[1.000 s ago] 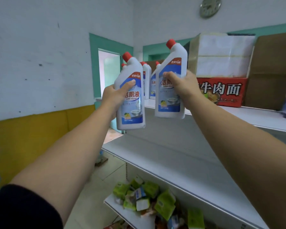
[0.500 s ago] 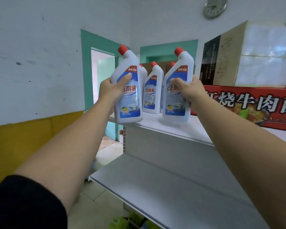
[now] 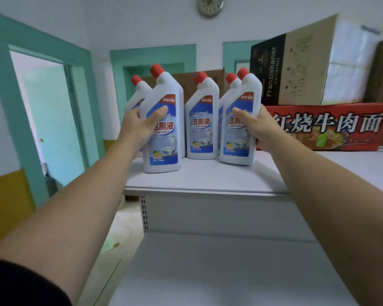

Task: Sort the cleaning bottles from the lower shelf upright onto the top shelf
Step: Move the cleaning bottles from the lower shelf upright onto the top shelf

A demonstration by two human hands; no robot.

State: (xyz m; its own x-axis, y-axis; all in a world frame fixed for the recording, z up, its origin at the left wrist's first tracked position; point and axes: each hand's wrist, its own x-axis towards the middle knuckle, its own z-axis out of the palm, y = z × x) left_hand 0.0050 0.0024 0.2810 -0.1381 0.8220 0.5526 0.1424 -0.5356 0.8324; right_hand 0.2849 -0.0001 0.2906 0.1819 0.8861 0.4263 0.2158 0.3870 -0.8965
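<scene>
A left bottle (image 3: 164,149) is gripped by the left hand (image 3: 139,127), thumb across the label. A right bottle (image 3: 239,142) is gripped likewise by the right hand (image 3: 260,129). Both are held upright, bases at the top shelf (image 3: 208,180) near its left end; whether they rest on it cannot be told. A middle bottle (image 3: 202,129) is stood just behind, between them. A red box (image 3: 341,127) is seen to the right.

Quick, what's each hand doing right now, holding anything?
Left hand: grips a white plastic toilet-cleaner bottle with a red cap, upright.
Right hand: grips a second white red-capped plastic bottle, upright.
</scene>
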